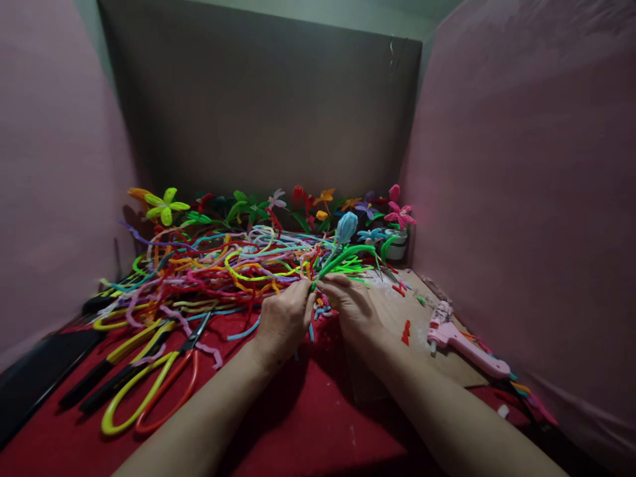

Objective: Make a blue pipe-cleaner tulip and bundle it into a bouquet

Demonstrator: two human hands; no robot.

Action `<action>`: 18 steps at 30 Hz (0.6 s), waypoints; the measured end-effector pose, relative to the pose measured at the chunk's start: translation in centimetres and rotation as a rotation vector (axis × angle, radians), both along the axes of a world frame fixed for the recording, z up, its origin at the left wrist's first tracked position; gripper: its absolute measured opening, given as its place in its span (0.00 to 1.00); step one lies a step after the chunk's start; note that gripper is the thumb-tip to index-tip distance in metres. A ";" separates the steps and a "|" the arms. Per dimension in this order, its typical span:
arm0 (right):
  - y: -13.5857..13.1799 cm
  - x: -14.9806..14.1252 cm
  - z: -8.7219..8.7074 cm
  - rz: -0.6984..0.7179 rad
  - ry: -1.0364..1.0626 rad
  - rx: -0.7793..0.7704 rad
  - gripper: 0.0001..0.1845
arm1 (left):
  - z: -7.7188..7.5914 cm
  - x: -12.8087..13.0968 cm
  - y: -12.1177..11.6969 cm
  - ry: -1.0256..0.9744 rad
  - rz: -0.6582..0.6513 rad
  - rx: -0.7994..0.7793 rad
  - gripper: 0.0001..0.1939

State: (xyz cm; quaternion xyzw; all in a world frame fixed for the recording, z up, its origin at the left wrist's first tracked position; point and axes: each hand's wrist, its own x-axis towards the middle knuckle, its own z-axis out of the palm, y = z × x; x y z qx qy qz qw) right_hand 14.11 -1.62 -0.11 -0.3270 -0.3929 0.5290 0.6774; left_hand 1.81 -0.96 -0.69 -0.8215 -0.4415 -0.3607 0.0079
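Note:
Both of my hands meet in the middle, over the front of a heap of loose pipe cleaners (199, 265). My left hand (287, 313) is closed, thumb and fingers pinching the lower stem of a pipe-cleaner flower (346, 227). That flower has a light blue bud on top and long green leaves (348, 255) bending to the right. Right beside it, my right hand (350, 305) has its fingers bent round the same green stem, close to the left fingertips. The stem's lower end is mostly hidden by the fingers.
Scissors (191, 341) with yellow and red handles and yellow-black pliers (119, 351) lie left on the red cloth (318, 424). A pink glue gun (467, 348) rests on cardboard (382, 331) at right. Finished flowers (166, 207) and a small white pot (396, 245) stand behind. Pink walls (531, 199) flank both sides.

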 end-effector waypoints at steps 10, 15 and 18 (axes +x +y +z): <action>0.1 0.4 0.3 0.132 0.028 -0.042 0.09 | 1.6 -0.3 0.8 -0.653 -0.326 -0.605 0.11; 0.7 1.5 0.4 0.296 -0.069 0.081 0.06 | 2.2 -0.8 0.6 -0.825 -0.540 -1.015 0.14; 0.6 1.8 0.5 0.339 -0.085 0.159 0.05 | 1.9 -1.0 0.5 -0.889 -0.690 -1.167 0.11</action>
